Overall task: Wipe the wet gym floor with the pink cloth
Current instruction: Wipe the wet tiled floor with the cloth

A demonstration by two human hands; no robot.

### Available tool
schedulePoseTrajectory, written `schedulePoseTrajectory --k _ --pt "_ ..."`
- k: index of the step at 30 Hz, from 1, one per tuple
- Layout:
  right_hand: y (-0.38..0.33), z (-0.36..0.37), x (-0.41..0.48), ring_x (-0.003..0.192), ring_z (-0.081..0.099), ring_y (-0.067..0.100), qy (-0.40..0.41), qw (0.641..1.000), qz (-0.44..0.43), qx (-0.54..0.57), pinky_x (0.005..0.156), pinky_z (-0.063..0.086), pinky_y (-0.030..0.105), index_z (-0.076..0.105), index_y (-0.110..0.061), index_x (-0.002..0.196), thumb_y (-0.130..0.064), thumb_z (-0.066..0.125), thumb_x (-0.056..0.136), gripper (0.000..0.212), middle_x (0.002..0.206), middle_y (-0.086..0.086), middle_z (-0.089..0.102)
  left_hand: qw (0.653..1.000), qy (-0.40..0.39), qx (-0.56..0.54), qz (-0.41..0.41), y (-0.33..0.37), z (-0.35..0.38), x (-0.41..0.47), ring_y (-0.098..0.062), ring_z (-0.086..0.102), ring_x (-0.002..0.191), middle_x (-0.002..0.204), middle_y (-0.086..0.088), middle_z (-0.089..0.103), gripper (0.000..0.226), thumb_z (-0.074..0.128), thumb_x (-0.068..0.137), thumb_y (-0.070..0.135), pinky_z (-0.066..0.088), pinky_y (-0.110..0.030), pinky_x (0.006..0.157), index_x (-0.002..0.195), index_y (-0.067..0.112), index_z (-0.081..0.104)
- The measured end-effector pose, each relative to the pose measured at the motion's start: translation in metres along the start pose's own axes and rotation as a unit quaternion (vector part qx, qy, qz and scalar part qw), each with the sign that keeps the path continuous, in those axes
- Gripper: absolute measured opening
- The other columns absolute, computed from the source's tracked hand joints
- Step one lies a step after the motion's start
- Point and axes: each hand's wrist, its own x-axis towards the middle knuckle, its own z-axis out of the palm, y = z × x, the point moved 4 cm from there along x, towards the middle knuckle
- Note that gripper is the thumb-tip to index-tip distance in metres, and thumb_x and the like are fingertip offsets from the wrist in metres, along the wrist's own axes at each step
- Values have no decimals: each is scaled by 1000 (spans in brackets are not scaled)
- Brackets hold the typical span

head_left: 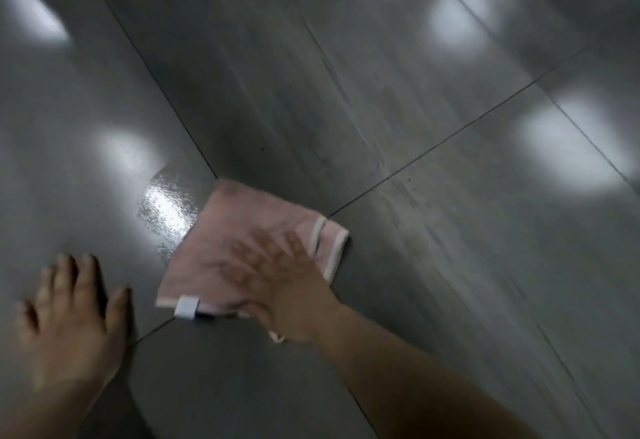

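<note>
The pink cloth (221, 251) is pressed flat under the right hand (287, 283), fingers (268, 248) spread; the wet patch (166, 210) is seen just left of it

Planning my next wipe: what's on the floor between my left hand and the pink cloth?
Only bare grey floor between left hand and pink cloth, crossed by a tile seam, in the head view.

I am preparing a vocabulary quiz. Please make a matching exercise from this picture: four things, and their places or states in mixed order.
1 left hand
2 right hand
3 white tag
4 wet patch

A shines left of the pink cloth
B presses on the cloth
C flat on the bare floor
D at the cloth's near edge

Pairs: 1-C, 2-B, 3-D, 4-A
</note>
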Motion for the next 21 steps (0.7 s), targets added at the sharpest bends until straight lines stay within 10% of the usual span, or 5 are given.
schedulePoseTrajectory --k 6,11,15,18,21 --pt "138 -2 -42 140 17 40 21 928 369 39 108 15 63 28 -15 144 -49 7 85 71 153 15 20 1000 1 22 -16 28 -26 -5 -33 19 139 149 -18 26 79 16 75 53 -19 -26 112 136 7 32" --pt "-1 23 -60 144 -6 28 62 992 110 3 113 1 45 5 -21 148 -43 9 97 55 158 5 -4 999 -23 36 -23 26 -28 -7 -32 27 136 145 -19 34 69 18 81 45 -27 -13 103 134 5 36" --pt "-44 2 55 136 29 28 72 996 -53 2 111 5 47 35 -31 138 -42 34 85 54 147 0 36 999 -21 27 -22 25 -29 -5 -34 33 130 140 -22 41 61 23 82 34 -23 -14 106 130 3 41" --pt "27 -16 116 144 3 27 -26 997 66 -5 113 1 51 5 -30 147 -40 31 96 58 158 3 0 999 -21 26 -11 25 -29 -6 -32 30 130 139 -23 42 59 24 83 34 -22 -15 107 130 3 41" --pt "105 -25 83 144 4 32 10 960 274 48 114 3 52 9 -23 148 -47 28 91 64 157 8 5 999 -19 39 -3 27 -29 -5 -33 31 131 140 -22 42 59 25 83 34 -22 -16 107 131 3 40"
